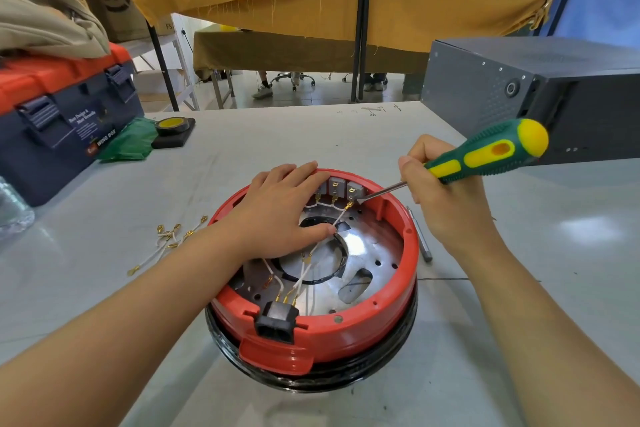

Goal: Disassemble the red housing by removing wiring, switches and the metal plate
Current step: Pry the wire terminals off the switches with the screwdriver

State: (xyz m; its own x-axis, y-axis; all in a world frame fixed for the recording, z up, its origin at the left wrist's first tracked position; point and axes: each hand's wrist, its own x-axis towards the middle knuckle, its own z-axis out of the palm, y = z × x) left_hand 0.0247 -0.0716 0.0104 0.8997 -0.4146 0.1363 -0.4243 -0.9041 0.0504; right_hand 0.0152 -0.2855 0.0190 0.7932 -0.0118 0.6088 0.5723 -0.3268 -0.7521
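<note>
The red housing sits mid-table. The left hand lies inside it, pinching a white wire. The right hand grips a screwdriver, its tip at the switches.

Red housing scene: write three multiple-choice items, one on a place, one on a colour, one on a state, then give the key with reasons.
1. Where do the loose removed wires lie?
A. On the table left of the red housing
B. On the toolbox
C. Inside the housing

2. What colours is the screwdriver handle?
A. Red and black
B. Green and yellow
C. Blue and white

3. What is the right hand doing?
A. Resting flat on the table
B. Pinching a wire
C. Gripping the screwdriver

Key: 1 A, the wires sit on the table beside the housing; 2 B, the handle shows green with yellow; 3 C, its fingers wrap the handle, tip at the switches.
</note>
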